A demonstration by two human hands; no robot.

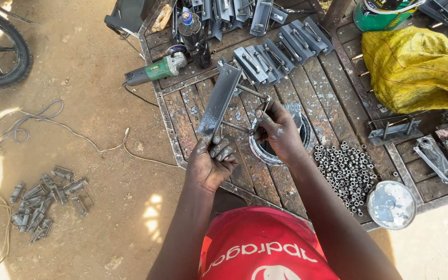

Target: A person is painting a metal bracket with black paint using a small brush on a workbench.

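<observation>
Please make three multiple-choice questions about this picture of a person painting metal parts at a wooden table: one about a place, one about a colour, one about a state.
1. Where does the angle grinder lie?
A. on the table's far left edge
B. on the yellow sack
C. inside the paint can

2. What colour is the sack?
A. blue
B. yellow
C. white

3. How is the metal bracket?
A. lying flat on the ground
B. held up by the left hand
C. hanging from a hook

Answers: 1 A, its green body rests by the table's edge. 2 B, it is plainly yellow. 3 B, the left hand grips its lower end while the right hand holds a brush over the paint can.
</observation>
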